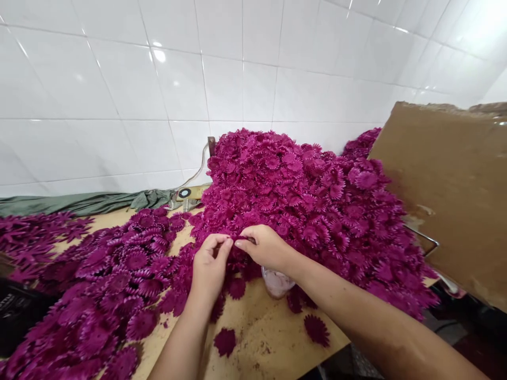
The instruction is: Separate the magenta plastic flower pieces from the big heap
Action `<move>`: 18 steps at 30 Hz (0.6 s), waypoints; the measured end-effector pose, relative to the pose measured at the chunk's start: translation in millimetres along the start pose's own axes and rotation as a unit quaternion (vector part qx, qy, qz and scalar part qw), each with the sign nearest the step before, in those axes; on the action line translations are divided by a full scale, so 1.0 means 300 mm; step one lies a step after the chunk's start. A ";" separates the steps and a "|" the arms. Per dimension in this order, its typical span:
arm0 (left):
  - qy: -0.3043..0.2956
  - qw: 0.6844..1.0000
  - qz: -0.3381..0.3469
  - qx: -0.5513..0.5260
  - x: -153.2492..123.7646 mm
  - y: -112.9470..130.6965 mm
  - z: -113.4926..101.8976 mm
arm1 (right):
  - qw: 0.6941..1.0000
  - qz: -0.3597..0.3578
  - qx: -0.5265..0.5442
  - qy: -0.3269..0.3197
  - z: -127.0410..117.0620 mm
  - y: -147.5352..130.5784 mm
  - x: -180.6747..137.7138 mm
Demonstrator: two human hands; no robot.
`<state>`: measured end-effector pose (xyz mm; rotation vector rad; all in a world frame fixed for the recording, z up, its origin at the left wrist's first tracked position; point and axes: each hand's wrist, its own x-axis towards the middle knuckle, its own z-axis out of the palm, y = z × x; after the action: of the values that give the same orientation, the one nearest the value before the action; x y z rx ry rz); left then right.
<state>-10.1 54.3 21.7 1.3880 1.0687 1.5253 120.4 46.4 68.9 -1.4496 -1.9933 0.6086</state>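
Observation:
My left hand (209, 264) and my right hand (263, 245) meet fingertip to fingertip at the foot of a tall heap of magenta fabric flower petals (301, 195). Both hands are closed in a pinch on a magenta petal piece between them, most of it hidden by the fingers. A lower spread of the same flower pieces (106, 285) lies to the left of my left hand. A small clear plastic cup (276, 282) stands under my right wrist.
The wooden table (265, 338) shows a bare patch near me with a few loose petals (317, 330). A brown cardboard sheet (451, 195) leans at the right. Green cloth (91, 201) lies along the white tiled wall, with a cable and small tool (186, 194).

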 end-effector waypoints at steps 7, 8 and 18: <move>0.091 0.939 -0.175 -0.281 0.037 0.062 0.005 | 0.993 -0.023 0.115 0.023 0.006 -0.008 -0.014; 0.111 0.927 -0.189 -0.303 0.054 0.083 0.003 | 0.992 -0.022 0.121 0.029 0.004 -0.012 -0.019; 0.054 0.951 -0.183 -0.243 0.164 0.175 -0.113 | 0.961 0.071 0.261 0.057 -0.141 0.055 -0.107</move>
<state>-49.0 81.1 85.9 0.7294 0.8749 1.4663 168.3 21.7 82.1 -1.2641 -1.4935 1.0016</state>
